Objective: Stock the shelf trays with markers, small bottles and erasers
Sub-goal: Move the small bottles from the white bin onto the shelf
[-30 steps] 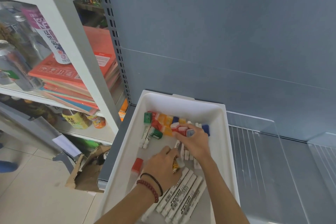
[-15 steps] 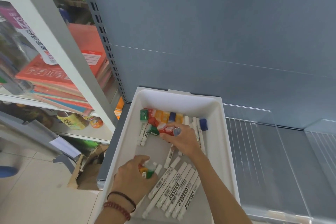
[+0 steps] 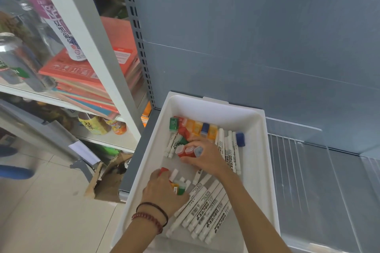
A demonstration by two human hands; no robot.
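A white tray (image 3: 265, 150) sits on the grey shelf. White markers (image 3: 207, 209) lie in a row at its near end, and more markers (image 3: 230, 150) lie upright-wise on the right. A row of small coloured bottles (image 3: 197, 126) lines the far end. My left hand (image 3: 162, 189) grips a few small bottles (image 3: 178, 186) with red, yellow and green caps near the tray's left side. My right hand (image 3: 205, 157) holds small bottles (image 3: 188, 151), two red and one blue, in the middle of the tray.
To the right stands a clear plastic divider (image 3: 294, 127) over a wire shelf (image 3: 308, 181). On the left a white shelving unit (image 3: 98, 51) carries orange folders (image 3: 86, 76), cans and bottles. A torn cardboard box (image 3: 109, 178) lies on the tiled floor.
My left hand has drawn back toward the tray's near left with small bottles in its grip. My right hand has stayed over the middle bottles, shifting slightly left.
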